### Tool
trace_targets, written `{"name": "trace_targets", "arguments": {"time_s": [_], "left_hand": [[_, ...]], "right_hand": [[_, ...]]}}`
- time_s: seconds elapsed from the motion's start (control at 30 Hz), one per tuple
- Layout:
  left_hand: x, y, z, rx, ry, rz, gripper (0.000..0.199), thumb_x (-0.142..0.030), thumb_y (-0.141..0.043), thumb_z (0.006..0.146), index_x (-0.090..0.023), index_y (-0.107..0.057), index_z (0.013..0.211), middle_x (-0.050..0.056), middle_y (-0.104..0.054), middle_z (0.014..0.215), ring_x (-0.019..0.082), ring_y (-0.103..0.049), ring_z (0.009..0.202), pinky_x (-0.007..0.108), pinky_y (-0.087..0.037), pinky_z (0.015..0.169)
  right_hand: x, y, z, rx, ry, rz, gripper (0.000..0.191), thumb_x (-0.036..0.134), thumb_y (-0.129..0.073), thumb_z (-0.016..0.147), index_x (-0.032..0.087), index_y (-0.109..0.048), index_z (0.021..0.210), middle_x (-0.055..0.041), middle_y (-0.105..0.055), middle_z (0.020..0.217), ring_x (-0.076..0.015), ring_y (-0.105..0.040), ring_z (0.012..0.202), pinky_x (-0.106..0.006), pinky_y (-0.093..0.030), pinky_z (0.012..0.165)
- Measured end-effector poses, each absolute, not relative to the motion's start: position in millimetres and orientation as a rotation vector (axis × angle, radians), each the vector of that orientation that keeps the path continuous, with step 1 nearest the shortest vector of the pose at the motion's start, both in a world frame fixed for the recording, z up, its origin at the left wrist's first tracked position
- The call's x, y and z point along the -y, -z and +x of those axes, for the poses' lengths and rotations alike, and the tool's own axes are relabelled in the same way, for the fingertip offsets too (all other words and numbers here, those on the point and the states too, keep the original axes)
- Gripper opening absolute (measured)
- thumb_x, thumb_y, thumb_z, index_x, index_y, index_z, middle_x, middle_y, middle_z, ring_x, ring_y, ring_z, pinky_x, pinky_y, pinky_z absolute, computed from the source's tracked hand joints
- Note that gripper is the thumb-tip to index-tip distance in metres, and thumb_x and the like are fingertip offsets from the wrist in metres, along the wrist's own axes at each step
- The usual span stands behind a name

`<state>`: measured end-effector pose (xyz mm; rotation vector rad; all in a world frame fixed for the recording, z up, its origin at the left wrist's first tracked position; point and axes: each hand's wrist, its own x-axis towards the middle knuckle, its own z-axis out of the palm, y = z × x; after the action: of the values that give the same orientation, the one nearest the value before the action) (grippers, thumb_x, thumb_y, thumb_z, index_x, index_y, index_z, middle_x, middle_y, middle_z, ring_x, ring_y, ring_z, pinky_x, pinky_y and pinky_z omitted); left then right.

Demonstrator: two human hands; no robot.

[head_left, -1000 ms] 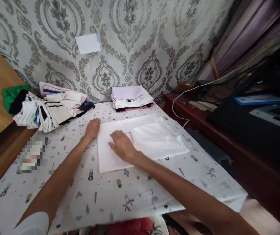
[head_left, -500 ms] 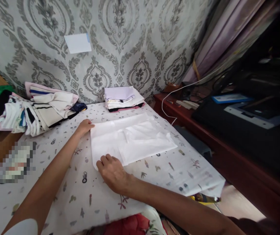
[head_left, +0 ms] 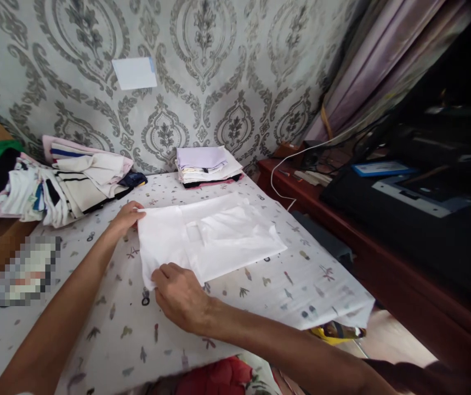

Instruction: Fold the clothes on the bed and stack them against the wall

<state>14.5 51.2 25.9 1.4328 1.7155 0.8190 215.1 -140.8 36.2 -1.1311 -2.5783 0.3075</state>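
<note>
A white cloth (head_left: 235, 236), partly folded and a little wrinkled, lies on the patterned sheet (head_left: 124, 329) in the middle of the view. At its far left corner my left hand (head_left: 128, 216) pinches the edge, fingers closed. My right hand (head_left: 180, 293) is closed on the near left corner, its knuckles turned up and its fingertips partly hidden. The left edge of the cloth runs between both hands.
Folded clothes (head_left: 204, 164) with a lilac piece on top sit by the wall. A larger clothes pile (head_left: 74, 181) lies at the back left. To the right stands a dark red desk (head_left: 367, 252) with a white cable (head_left: 274, 173).
Both hands have moved a little to the left with the cloth's left edge, and the whole cloth has shifted left.
</note>
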Motion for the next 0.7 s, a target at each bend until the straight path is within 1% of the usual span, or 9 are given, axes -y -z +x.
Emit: {"name": "trace_targets", "arguments": {"time_s": [0.13,0.2,0.27,0.33,0.4,0.5,0.6,0.7], "left_hand": [[-38,-22,-10,-1.771,-0.720,1.435,0.021,-0.025,-0.061,0.070,-0.020,-0.052,0.088,-0.005,-0.052,0.061,0.013,-0.052,0.049,0.022,-0.040,0.045],[-33,-20,-17,-1.851,-0.616,1.570,0.019,-0.025,-0.061,0.074,-0.020,-0.053,0.090,-0.003,-0.055,0.064,0.016,-0.056,0.054,0.024,-0.044,0.050],[-31,-21,-17,-1.953,-0.537,1.840,0.021,-0.027,-0.062,0.077,-0.021,-0.055,0.096,0.001,-0.061,0.076,0.020,-0.062,0.069,0.029,-0.049,0.061],[-31,-21,-11,-1.982,-0.496,2.130,0.023,-0.028,-0.062,0.080,-0.023,-0.057,0.102,0.005,-0.065,0.093,0.024,-0.064,0.086,0.034,-0.051,0.076],[-32,-22,2,-1.883,-0.496,2.319,0.021,-0.027,-0.057,0.085,-0.023,-0.059,0.105,0.006,-0.065,0.105,0.025,-0.063,0.099,0.036,-0.049,0.088],[-41,-21,26,-1.653,-0.495,2.432,0.021,-0.021,-0.051,0.086,-0.023,-0.061,0.105,0.007,-0.066,0.113,0.024,-0.061,0.108,0.037,-0.045,0.099],[-56,-20,47,-1.560,-0.468,2.401,0.025,-0.016,-0.051,0.083,-0.021,-0.062,0.104,0.007,-0.067,0.114,0.023,-0.061,0.110,0.036,-0.044,0.101],[-71,-17,59,-1.567,-0.428,2.307,0.029,-0.014,-0.052,0.078,-0.019,-0.063,0.105,0.007,-0.069,0.107,0.023,-0.064,0.101,0.034,-0.048,0.093]], "right_hand": [[147,-28,199,2.689,-0.329,-1.026,0.013,0.011,-0.054,0.089,0.012,-0.062,0.100,-0.0100,-0.068,0.094,-0.0225,-0.062,0.087,-0.033,-0.051,0.073],[150,-26,202,2.654,-0.377,-1.001,0.013,0.017,-0.055,0.092,0.012,-0.063,0.101,-0.0101,-0.069,0.097,-0.0223,-0.063,0.089,-0.033,-0.051,0.077],[150,-24,215,2.521,-0.442,-1.048,0.015,0.022,-0.056,0.094,0.015,-0.063,0.104,-0.0091,-0.069,0.103,-0.0210,-0.063,0.094,-0.031,-0.051,0.081],[148,-24,234,2.354,-0.494,-1.209,0.014,0.022,-0.054,0.096,0.017,-0.063,0.105,-0.0071,-0.069,0.103,-0.0187,-0.064,0.093,-0.029,-0.049,0.080],[144,-23,253,2.223,-0.498,-1.452,0.012,0.022,-0.052,0.097,0.018,-0.063,0.102,-0.0061,-0.068,0.099,-0.0179,-0.065,0.088,-0.028,-0.048,0.076],[138,-23,269,2.183,-0.407,-1.731,0.017,0.032,-0.054,0.098,0.018,-0.063,0.098,-0.0085,-0.068,0.099,-0.0212,-0.066,0.089,-0.031,-0.048,0.074],[133,-23,266,2.230,-0.339,-1.811,0.024,0.039,-0.054,0.098,0.018,-0.063,0.096,-0.0107,-0.067,0.102,-0.0239,-0.066,0.094,-0.032,-0.049,0.073],[129,-25,255,2.227,-0.374,-1.850,0.022,0.039,-0.059,0.095,0.018,-0.064,0.097,-0.0109,-0.067,0.102,-0.0249,-0.065,0.095,-0.034,-0.049,0.076]]}}
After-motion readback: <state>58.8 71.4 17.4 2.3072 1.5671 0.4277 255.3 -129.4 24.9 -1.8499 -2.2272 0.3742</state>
